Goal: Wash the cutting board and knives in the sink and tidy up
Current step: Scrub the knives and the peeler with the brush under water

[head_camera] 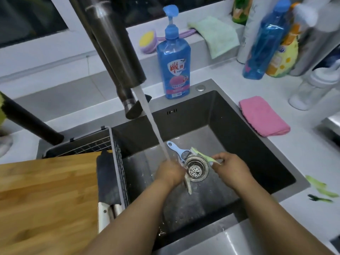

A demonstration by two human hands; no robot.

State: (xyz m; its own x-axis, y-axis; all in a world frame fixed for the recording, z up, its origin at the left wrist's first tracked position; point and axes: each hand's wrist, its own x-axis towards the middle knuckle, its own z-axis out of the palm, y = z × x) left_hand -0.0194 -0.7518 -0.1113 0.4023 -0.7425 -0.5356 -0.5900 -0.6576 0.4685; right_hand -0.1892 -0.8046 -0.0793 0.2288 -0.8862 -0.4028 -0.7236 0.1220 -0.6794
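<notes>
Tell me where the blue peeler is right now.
In the head view the blue peeler lies on the sink floor, just up-left of the drain strainer, beside the water stream and above the left hand.

Landmark: sink point(257, 148), set in desk point(239, 85). Drain strainer point(196, 169) in sink floor, centre. Peeler point(177, 151) in sink, just behind-left of strainer. Both hands in sink: left hand point(170, 173) left of strainer, right hand point(232, 167) right of it. Rack point(117, 162) w/ knife point(107, 183) at sink's left edge; cutting board point(46, 199) left of that. Soap bottle point(173, 63) behind sink. Folded cloth point(263, 115) right of sink, on desk. Faucet point(117, 52) behind-left, over sink.
</notes>
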